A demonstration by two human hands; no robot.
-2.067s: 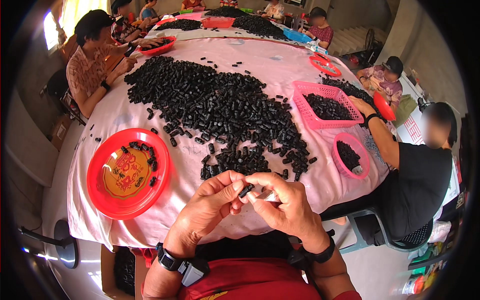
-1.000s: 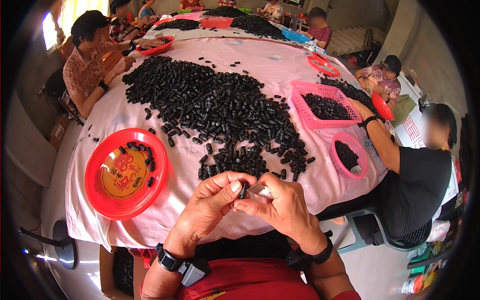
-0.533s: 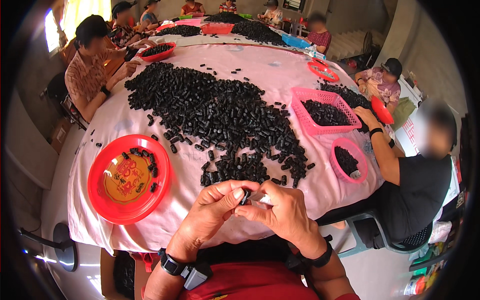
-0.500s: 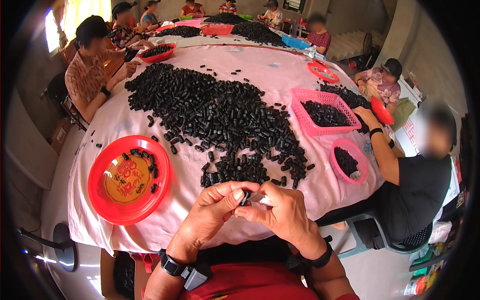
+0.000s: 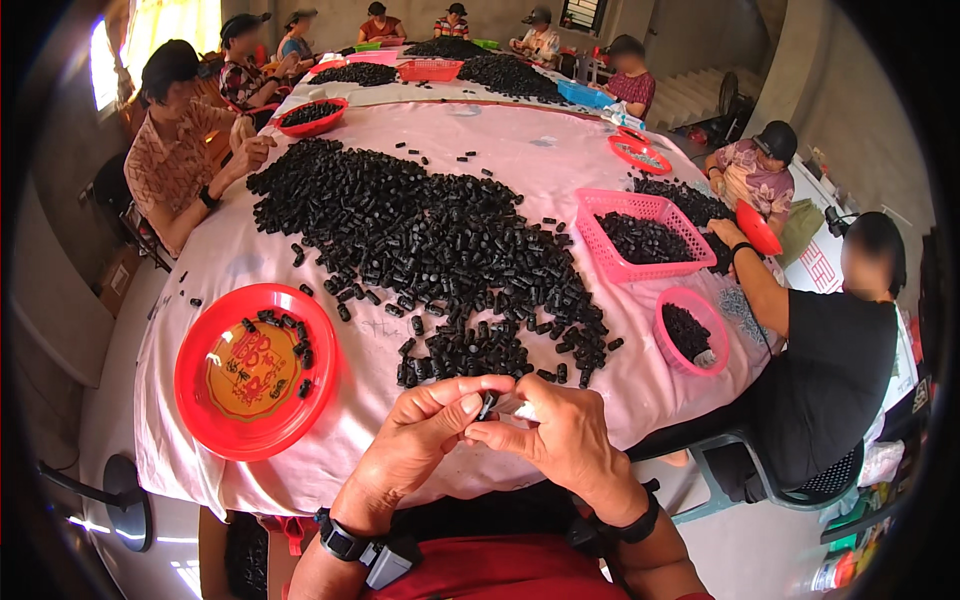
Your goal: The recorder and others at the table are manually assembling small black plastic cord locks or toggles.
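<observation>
Near the table's front edge my two hands meet, fingertips almost touching. My left hand (image 5: 432,424) pinches a small black cylindrical plastic piece (image 5: 487,404) between thumb and fingers. My right hand (image 5: 562,432) is closed, thumb and forefinger against the same piece, with a bit of something white (image 5: 525,411) showing between its fingers; its kind cannot be made out. Just beyond my hands spreads a large heap of similar black pieces (image 5: 430,240). To the left sits a red round tray (image 5: 205,425) with several black pieces in it.
A pink cloth (image 5: 390,440) covers the table. A pink basket (image 5: 640,268) and a pink bowl (image 5: 722,352), both holding black parts, stand right. A person in black (image 5: 840,370) sits close on the right, another person (image 5: 170,150) at the left. A red bowl (image 5: 335,124) is farther back.
My hands stay together round the black piece, with only a slight shift of the fingers. The view has tilted a little, and the person at the left has raised their hands together.
</observation>
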